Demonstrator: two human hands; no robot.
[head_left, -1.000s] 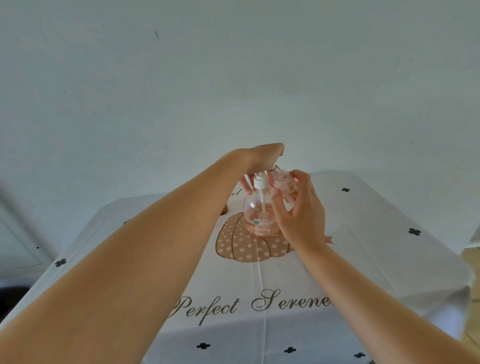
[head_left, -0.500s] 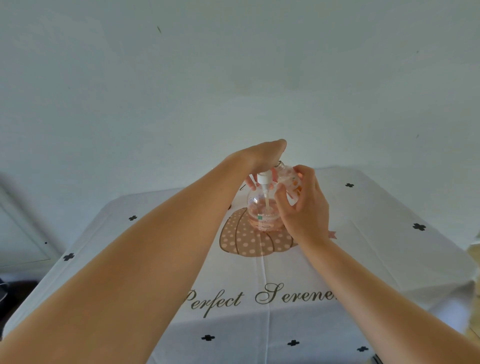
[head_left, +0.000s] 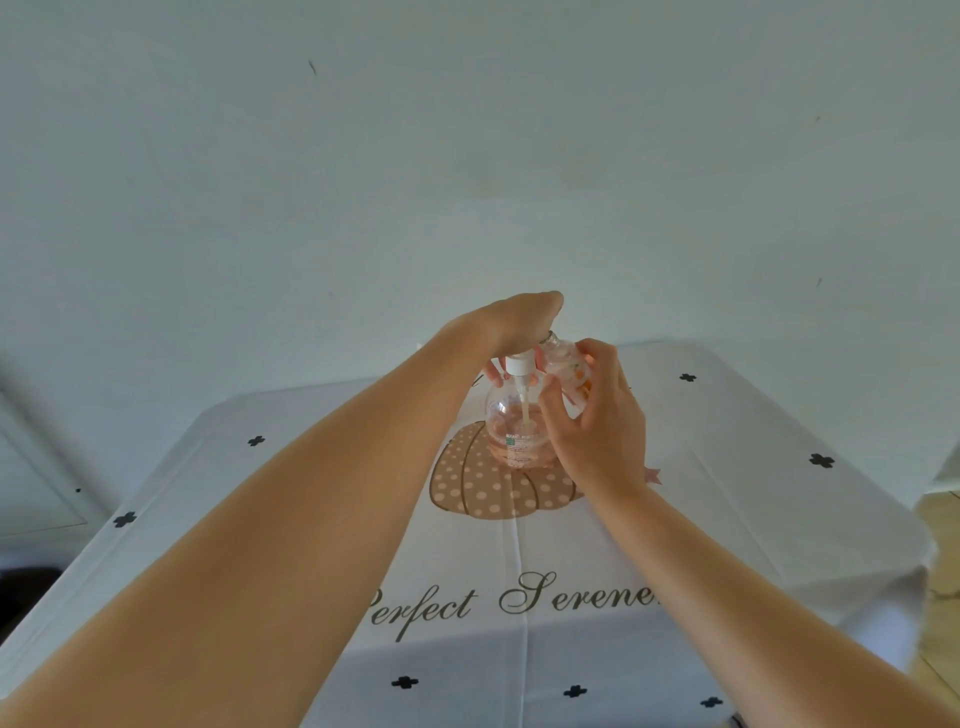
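Observation:
A round clear pump bottle (head_left: 515, 434) with a little pink liquid stands on the pumpkin print of a white tablecloth (head_left: 737, 499). My left hand (head_left: 511, 323) arches over its white pump head (head_left: 519, 365), with fingers curled down round it. My right hand (head_left: 605, 431) holds a small clear bottle (head_left: 567, 368) with an orange label. This small bottle is tilted, and its neck points up-left to just beside the pump head. Both forearms hide part of the cloth.
The table stands against a plain pale wall (head_left: 467, 182). Its right edge drops off near a strip of wooden floor (head_left: 940, 545). A pale panel (head_left: 31, 499) and a dark gap lie at the left.
Both hands keep their hold on the pump head and the small bottle. Only the view has shifted slightly.

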